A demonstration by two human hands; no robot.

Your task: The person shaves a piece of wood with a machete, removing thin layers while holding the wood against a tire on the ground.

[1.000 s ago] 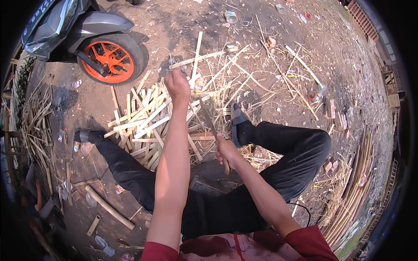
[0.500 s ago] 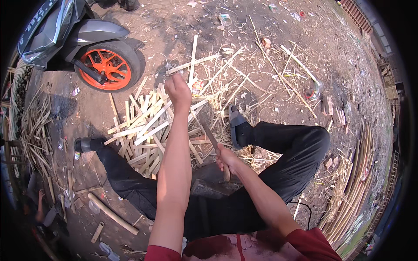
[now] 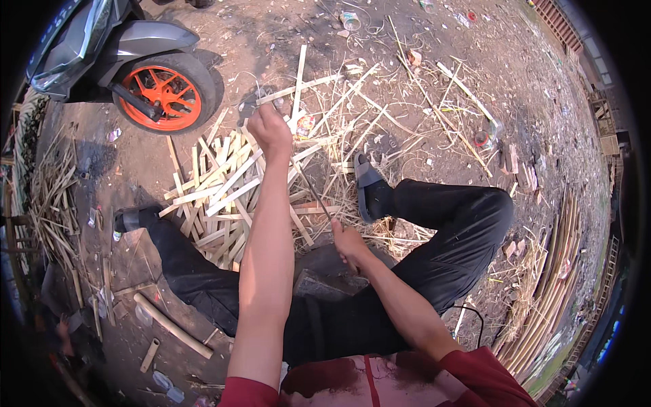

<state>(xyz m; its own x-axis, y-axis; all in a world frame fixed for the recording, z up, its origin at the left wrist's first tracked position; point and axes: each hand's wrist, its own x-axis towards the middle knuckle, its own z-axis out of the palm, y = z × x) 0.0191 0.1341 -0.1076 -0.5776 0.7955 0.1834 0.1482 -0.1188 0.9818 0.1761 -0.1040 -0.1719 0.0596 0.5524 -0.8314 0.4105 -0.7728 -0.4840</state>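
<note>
My left hand [image 3: 271, 132] is closed in a fist, stretched out beyond the pile of split bamboo strips [image 3: 234, 186]. Whatever it grips is too thin or hidden to make out. Nearer to me, my right hand [image 3: 349, 245] is wrapped round the handle of a long knife [image 3: 316, 195]. The blade points forward and left toward my left wrist, its narrow edge turned up to view. Most of the handle is covered by my fingers. Under my hands, between my legs, sits a dark block [image 3: 319, 285].
A motorcycle with an orange front wheel [image 3: 163, 98] stands at the far left. Long bamboo strips [image 3: 556, 271] lie bundled on the right. Shavings and loose strips [image 3: 454, 129] litter the ground ahead. A bamboo pole [image 3: 173, 325] lies at the lower left, near another person's hand [image 3: 64, 329].
The knife has turned so its blade now shows edge-on, and my right hand has rolled with it. My left hand has shifted slightly left; the whole view has moved a little.
</note>
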